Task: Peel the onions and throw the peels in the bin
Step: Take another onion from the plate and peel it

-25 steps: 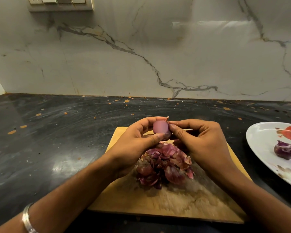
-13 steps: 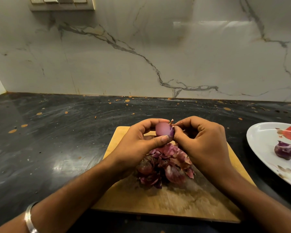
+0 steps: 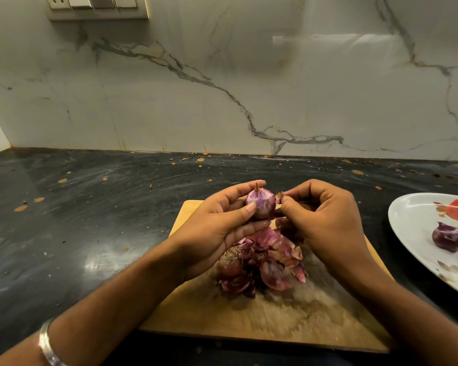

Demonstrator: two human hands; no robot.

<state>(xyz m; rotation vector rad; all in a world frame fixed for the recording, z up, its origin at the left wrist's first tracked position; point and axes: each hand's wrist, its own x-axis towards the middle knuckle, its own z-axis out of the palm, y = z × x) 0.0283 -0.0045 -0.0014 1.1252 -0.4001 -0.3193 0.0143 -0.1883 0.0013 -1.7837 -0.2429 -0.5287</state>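
My left hand (image 3: 217,223) grips a small purple onion (image 3: 261,204) between thumb and fingers, above a wooden cutting board (image 3: 275,318). The onion is mostly bare, pale purple, with a short stem tip on top. My right hand (image 3: 325,223) is just right of the onion and pinches a small scrap of peel (image 3: 279,197) between thumb and forefinger. A heap of reddish-purple onion peels (image 3: 262,265) lies on the board under both hands. No bin is in view.
A white plate (image 3: 413,220) at the right edge holds a dark purple peeled onion (image 3: 449,237). The black counter (image 3: 90,207) is dotted with small orange flecks. A marble wall with a switch panel (image 3: 95,6) stands behind.
My right hand has pulled away to the right with a scrap of peel. The onion has turned in my left hand, stem tip now upward.
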